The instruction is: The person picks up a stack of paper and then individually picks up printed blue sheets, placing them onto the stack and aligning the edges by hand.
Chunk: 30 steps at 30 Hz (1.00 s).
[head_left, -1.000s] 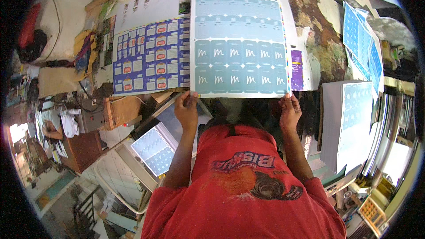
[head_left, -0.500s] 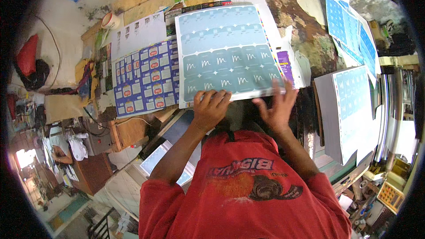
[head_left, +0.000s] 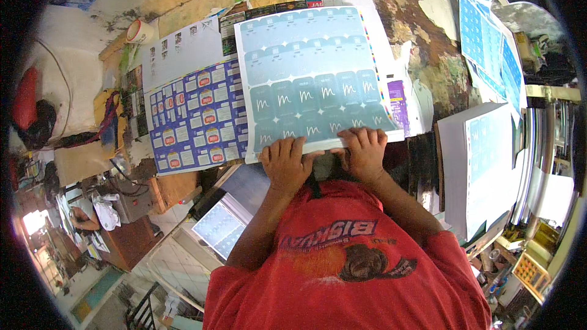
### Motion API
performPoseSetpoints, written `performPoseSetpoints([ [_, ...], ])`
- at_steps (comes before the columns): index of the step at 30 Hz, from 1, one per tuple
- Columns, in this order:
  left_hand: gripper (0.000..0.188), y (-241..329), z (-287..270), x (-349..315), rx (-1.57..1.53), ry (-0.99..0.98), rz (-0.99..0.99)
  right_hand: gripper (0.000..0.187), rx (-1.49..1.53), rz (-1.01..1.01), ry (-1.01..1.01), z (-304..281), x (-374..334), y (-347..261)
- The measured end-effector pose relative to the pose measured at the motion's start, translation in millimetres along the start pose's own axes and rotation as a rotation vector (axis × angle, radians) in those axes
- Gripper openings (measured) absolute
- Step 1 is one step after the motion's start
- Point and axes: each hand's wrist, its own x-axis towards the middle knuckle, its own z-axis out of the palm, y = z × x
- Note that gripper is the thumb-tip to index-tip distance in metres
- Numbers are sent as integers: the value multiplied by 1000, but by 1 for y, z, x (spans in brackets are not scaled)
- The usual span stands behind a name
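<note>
A large printed sheet (head_left: pixel 315 79) lies in front of me, with pale blue panels on its far half and teal panels with white script on its near half. It may top several sheets; I cannot tell. My left hand (head_left: pixel 287 162) grips its near edge left of the middle, fingers over the top and thumb pointing inward. Further right along that edge, my right hand (head_left: pixel 364 153) is closed in the same way, its thumb turned toward the left hand. The near edge curves downward between them. To the left is a purple-blue printed sheet (head_left: pixel 195 116), partly covered by a white sheet (head_left: pixel 177 49).
On the right stands a thick stack of printed sheets (head_left: pixel 455 171), beside metal rollers (head_left: pixel 531 153). Blue printed sheets (head_left: pixel 486 43) lie beyond it. A tape roll (head_left: pixel 140 32) sits at the far left. Below left, more light blue sheets (head_left: pixel 219 227) rest near a wooden block (head_left: pixel 174 186).
My right hand has come down from its raised, spread position and closed on the sheet's near edge. My left hand has shifted slightly, and the sheet's near edge now sits closer to me.
</note>
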Motion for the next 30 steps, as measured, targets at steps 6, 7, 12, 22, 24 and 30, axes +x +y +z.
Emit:
performPoseSetpoints([
  [6, 39, -4, 3, 19, -51, -241, -117, 36, 27, 66, -273, 1, 20, 0],
  [7, 39, -5, 2, 26, -66, -279, -132, 36, 46, 76, -323, 0, 28, 2],
  [12, 39, -15, 2, 59, -151, -497, -216, 34, 168, 128, -507, -8, 66, 6],
  [22, 44, -10, 3, 19, -76, -229, -62, 40, 59, 79, -348, -10, 24, -2],
  [24, 51, -8, 10, -18, -62, -177, -22, 45, 91, 71, -289, 2, -12, -3],
  [30, 57, -53, -2, -84, -45, -219, -185, 62, -81, 235, -176, -5, -76, 65],
])
